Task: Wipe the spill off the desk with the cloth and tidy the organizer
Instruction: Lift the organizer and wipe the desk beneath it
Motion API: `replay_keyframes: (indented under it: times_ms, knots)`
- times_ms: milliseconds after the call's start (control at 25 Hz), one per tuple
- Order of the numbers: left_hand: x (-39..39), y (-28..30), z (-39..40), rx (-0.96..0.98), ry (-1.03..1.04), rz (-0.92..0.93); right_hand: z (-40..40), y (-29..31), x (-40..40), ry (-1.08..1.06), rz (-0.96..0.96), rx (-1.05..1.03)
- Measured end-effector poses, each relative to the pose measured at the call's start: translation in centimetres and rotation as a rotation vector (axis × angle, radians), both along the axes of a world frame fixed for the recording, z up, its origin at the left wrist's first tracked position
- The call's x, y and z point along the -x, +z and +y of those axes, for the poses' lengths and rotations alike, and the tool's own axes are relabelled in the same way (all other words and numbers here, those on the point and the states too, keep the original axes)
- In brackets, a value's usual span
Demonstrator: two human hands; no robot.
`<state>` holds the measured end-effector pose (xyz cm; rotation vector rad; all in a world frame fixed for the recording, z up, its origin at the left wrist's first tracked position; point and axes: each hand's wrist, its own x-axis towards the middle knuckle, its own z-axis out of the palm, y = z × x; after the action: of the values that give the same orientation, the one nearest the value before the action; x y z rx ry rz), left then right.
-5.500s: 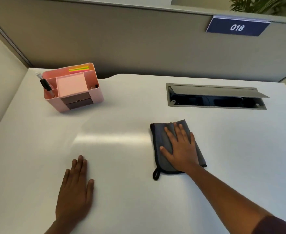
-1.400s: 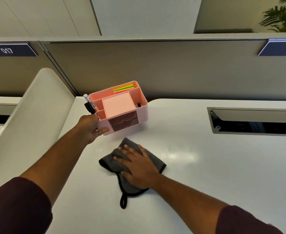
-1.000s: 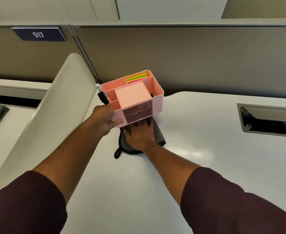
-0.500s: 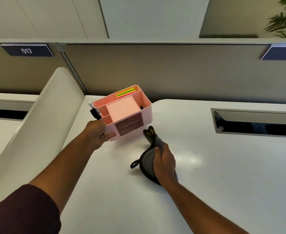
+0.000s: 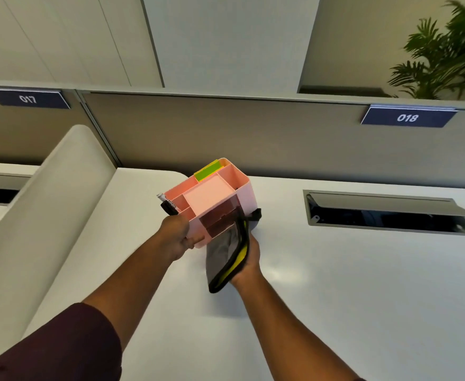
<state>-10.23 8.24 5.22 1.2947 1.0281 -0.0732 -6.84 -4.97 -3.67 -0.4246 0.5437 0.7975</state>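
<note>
Left hand (image 5: 180, 236) grips the pink organizer (image 5: 214, 199) at its near-left corner, fingers curled round the bottom edge, thumb side up against the wall. Organizer is tilted, near side raised, top facing the camera; can't tell if its far edge touches the worktop (image 5: 335, 284) or hangs just above it.

Organizer contents: marker (image 5: 168, 206) in the left compartment at 9 o'clock, sticking out over the rim; green and yellow sticky notes (image 5: 208, 170) in the back slot at 12 o'clock; flat pink lid panel in the middle; two dark translucent drawers (image 5: 217, 221) on the near face.

Right hand (image 5: 249, 255) holds the cloth (image 5: 224, 254), fingers curled round it from the right side, palm under it. Cloth is grey with a black edge, yellow face showing along the fold. It's bunched and held up against the organizer's near-right corner, touching the drawer front. One end hangs down off the hand toward 6 o'clock, another bit pokes out behind the organizer's right wall at 3 o'clock.

Both hands and the organizer sit at frame centre, over the worktop's far-left area, near the rear partition (image 5: 253, 133).

Elsewhere: open cable hatch (image 5: 390, 215) set into the worktop at 3 o'clock from the organizer, well apart. Signs "017" (image 5: 27, 99) and "018" (image 5: 407, 117) on the partition. Curved side divider (image 5: 47, 202) at 9 o'clock. Plant (image 5: 445, 50) at 1 o'clock behind the partition. Dark maroon sleeve (image 5: 60, 347) on the left arm.
</note>
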Motion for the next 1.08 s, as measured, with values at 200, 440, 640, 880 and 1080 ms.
replay_keyframes:
  times_ms: [200, 440, 640, 880, 1080]
  knots:
    - [-1.8, 1.1, -2.6, -0.014, 0.047, -0.052, 0.5, -0.8, 2.7, 0.09, -0.061, 0.064]
    - [-4.3, 1.8, -3.1, -0.004, 0.073, -0.025, -1.3, -2.2, 2.1, 0.341, -0.374, 0.36]
    - [-5.5, 1.6, -1.7, -0.045, 0.013, -0.015, -5.7, -3.4, 0.9, 0.664, -0.836, 0.761]
    - [-5.4, -0.5, 2.8, -0.067, 0.067, 0.027, -12.1, -2.6, -2.3, 0.266, -0.954, 1.266]
    - [-4.3, -3.0, 7.0, -0.07, 0.13, 0.082, -11.9, -6.6, -2.4, 0.746, -1.299, 2.036]
